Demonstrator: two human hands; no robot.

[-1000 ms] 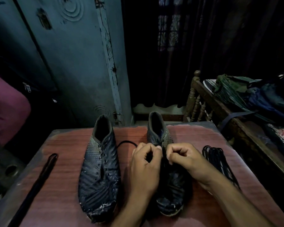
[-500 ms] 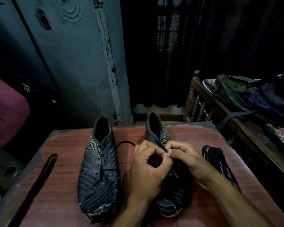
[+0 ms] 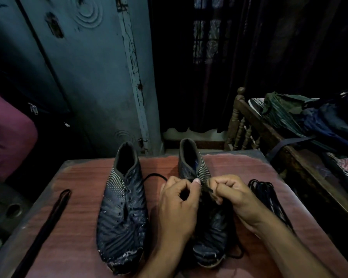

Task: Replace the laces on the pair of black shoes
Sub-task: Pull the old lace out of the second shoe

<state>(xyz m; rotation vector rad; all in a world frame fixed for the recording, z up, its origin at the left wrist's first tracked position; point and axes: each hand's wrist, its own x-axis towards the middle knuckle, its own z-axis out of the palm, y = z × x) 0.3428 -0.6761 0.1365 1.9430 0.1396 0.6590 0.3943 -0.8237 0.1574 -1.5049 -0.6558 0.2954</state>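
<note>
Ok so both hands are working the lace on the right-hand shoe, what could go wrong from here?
The room is dim and the thin black lace sits against the black right-hand shoe, so the left hand and right hand could miss an eyelet. The lace tail looping by the toe could snag. The loose bundle of black laces beside the right forearm might get knocked off the reddish wooden table.

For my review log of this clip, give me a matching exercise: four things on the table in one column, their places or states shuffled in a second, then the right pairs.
Things:
1. left shoe
2. right shoe
3. straight lace
4. bundled laces

Places or states:
A. under both hands, the left hand and the right hand
B. near the table's left edge
C. untouched, no lace in its eyelets
D. heaped right of the right wrist

Pairs: 1-C, 2-A, 3-B, 4-D
</note>
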